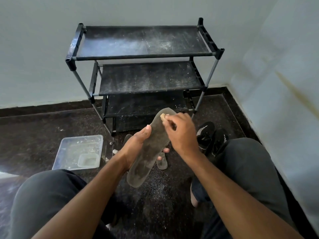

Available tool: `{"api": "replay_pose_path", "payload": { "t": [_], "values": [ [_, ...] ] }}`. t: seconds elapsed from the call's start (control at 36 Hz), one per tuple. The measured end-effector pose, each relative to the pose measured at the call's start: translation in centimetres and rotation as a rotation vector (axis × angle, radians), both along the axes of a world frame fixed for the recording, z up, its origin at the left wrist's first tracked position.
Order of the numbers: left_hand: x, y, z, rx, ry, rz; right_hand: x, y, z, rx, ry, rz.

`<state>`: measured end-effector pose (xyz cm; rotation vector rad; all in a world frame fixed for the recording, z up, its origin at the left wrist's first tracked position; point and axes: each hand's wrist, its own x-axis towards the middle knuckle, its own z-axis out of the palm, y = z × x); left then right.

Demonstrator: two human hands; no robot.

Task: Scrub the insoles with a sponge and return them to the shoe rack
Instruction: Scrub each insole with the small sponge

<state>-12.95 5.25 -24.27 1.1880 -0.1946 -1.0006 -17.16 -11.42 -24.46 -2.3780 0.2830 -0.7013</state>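
- A seated person's left hand [138, 145] grips a dusty grey insole [150, 149] at its middle, thumb on the top face, fingertips showing under the right edge; the toe end points far toward the shoe rack [143, 54], the heel end hangs near, between the knees.
- The right hand [181, 131] pinches a small tan sponge [162, 116] against the insole's toe end, well beyond the left-hand grip.
- A 2nd insole [162, 163] lies on the dark floor beneath.
- A clear plastic tray [69, 152] sits to the left; 2 black shoes [212, 138] stand to the right.
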Motion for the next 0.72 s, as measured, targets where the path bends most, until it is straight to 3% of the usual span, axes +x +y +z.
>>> {"api": "replay_pose_path", "payload": {
  "t": [0.08, 0.25, 0.42, 0.58, 0.72],
  "values": [
    [0.1, 0.0, 0.0, 0.000, -0.009, 0.000, 0.0, 0.4, 0.0, -0.051, -0.011, 0.088],
    [-0.1, -0.1, 0.1, 0.002, -0.001, -0.034, 0.6, -1.3, 0.1, 0.087, -0.046, -0.128],
    [-0.2, -0.1, 0.1, 0.018, -0.018, -0.023, 0.2, -0.1, 0.2, -0.063, -0.095, 0.104],
    [-0.5, -0.1, 0.4, 0.015, 0.019, -0.024, 0.7, -1.6, 0.0, 0.079, -0.055, -0.135],
    [-0.8, -0.2, 1.4, 0.068, -0.016, 0.006, 0.4, -0.4, 0.0, -0.047, -0.075, 0.049]
  ]
}}
